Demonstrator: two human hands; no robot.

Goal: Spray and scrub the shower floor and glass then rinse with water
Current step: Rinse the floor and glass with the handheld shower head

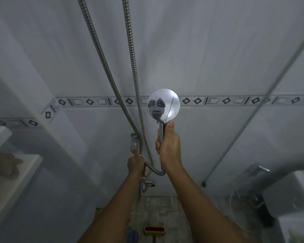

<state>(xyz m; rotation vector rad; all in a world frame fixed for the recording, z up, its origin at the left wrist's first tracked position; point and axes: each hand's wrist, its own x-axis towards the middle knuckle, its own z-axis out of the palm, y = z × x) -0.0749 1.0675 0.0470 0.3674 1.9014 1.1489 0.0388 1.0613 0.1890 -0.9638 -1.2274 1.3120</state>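
Note:
My right hand [168,146] grips the handle of a chrome hand shower [164,105], its round head held upright in front of the white tiled wall, shiny back towards me. My left hand [135,163] is closed around the chrome tap lever [134,142] just left of it. The metal hose [132,50] loops from the handle's base up along the wall and out of the top. Far below, the grey shower floor [165,213] shows between my forearms. The glass panel [253,155] rises on the right, its edge running diagonally.
A red scrub brush [154,231] with a long handle lies on the floor, beside a blue object [132,234]. The mixer valve [146,185] juts from the wall below my hands. White shelves [16,172] stand at left. Behind the glass, a sink and taps [258,170].

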